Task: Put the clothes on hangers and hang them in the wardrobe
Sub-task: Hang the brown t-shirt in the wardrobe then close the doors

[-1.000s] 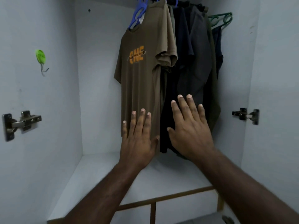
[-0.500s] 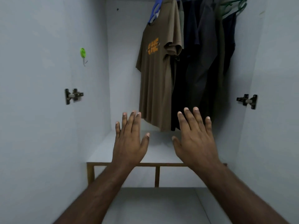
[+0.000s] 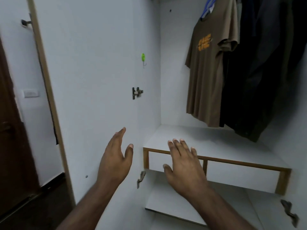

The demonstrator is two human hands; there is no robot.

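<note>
A brown T-shirt (image 3: 207, 67) with orange lettering hangs on a blue hanger (image 3: 207, 7) at the top right of the white wardrobe (image 3: 99, 80). Dark clothes (image 3: 259, 72) hang right beside it. My left hand (image 3: 116, 156) is held out in front of the wardrobe's left side panel, fingers straight, holding nothing. My right hand (image 3: 182, 165) hovers in front of the wooden-edged shelf (image 3: 232, 161), fingers spread and empty. Both hands are well below and left of the hanging clothes.
A green hook (image 3: 143, 58) and a metal hinge (image 3: 137, 92) sit on the left panel. More hinges (image 3: 141, 177) are lower down. A dark brown door (image 3: 15, 130) stands at the far left. A lower shelf (image 3: 174, 201) lies under the wooden frame.
Both hands have drawn back from the hanging clothes and lowered. The view has swung left and pulled away, so the clothes now sit at the top right.
</note>
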